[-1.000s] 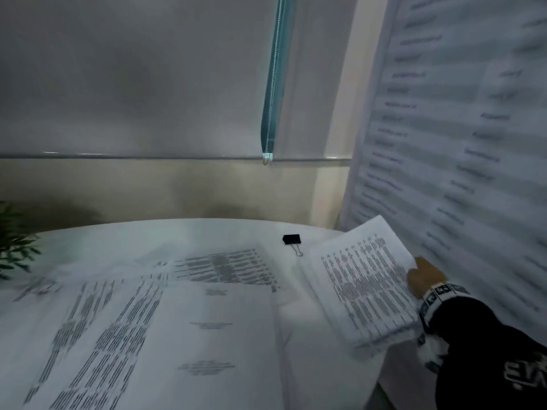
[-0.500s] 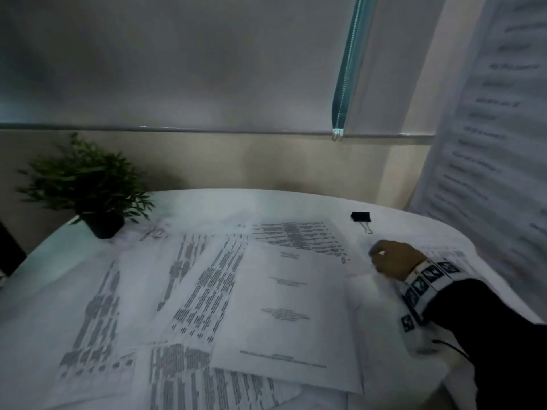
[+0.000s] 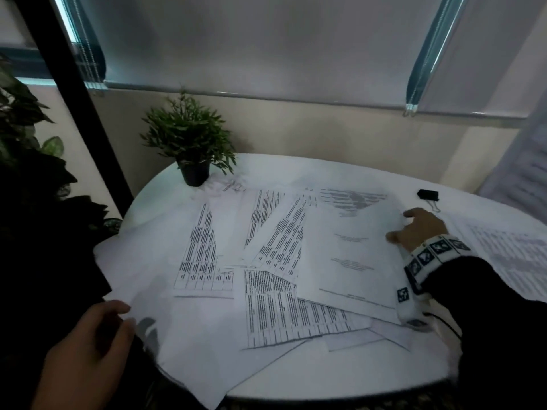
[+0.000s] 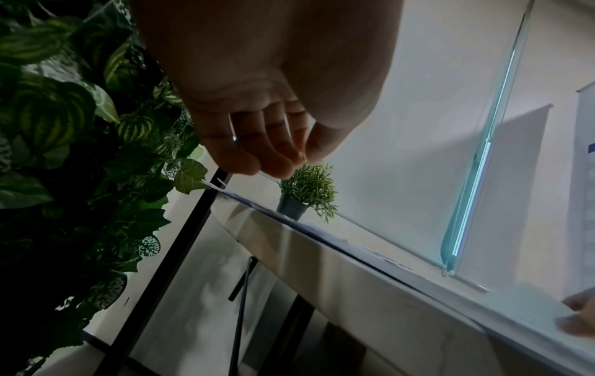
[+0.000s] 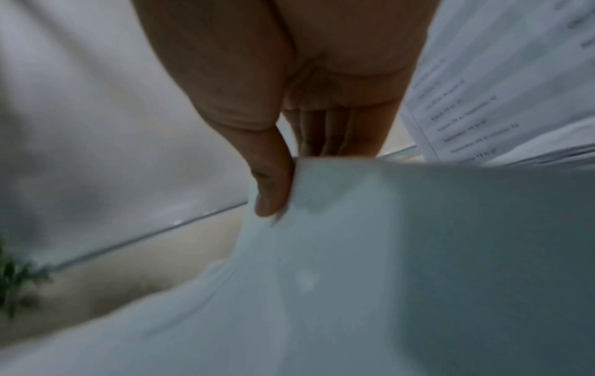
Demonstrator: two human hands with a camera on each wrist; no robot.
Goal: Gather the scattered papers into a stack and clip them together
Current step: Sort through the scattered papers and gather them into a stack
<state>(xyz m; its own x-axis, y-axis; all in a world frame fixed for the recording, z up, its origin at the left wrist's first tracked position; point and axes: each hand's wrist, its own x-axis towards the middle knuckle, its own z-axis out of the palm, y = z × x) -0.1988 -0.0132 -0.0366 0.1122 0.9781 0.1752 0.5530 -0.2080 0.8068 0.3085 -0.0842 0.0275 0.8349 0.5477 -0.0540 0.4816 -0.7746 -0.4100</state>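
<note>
Several printed papers (image 3: 266, 261) lie scattered and overlapping on a round white table (image 3: 340, 380). My right hand (image 3: 399, 226) is at the right edge of the title sheet (image 3: 349, 253); in the right wrist view its thumb (image 5: 273, 193) lies on the lifted sheet (image 5: 402, 254) with the fingers behind it. My left hand (image 3: 118, 318) grips the edge of a blank sheet (image 3: 183, 335) that overhangs the table's front left, fingers showing through from beneath. A black binder clip (image 3: 427, 194) lies just beyond the right hand. A gathered stack (image 3: 509, 255) rests at the table's right.
A small potted plant (image 3: 194, 173) stands at the table's back left, touching the papers' far corner. Large leafy plants (image 3: 23, 179) and a black post (image 3: 88, 113) crowd the left side. A hanging banner (image 3: 527, 161) is at the right, window blinds behind.
My right hand laid its stack on the table's right side and moved left to the title sheet. The view swung left, and my left hand came in at the front-left sheet.
</note>
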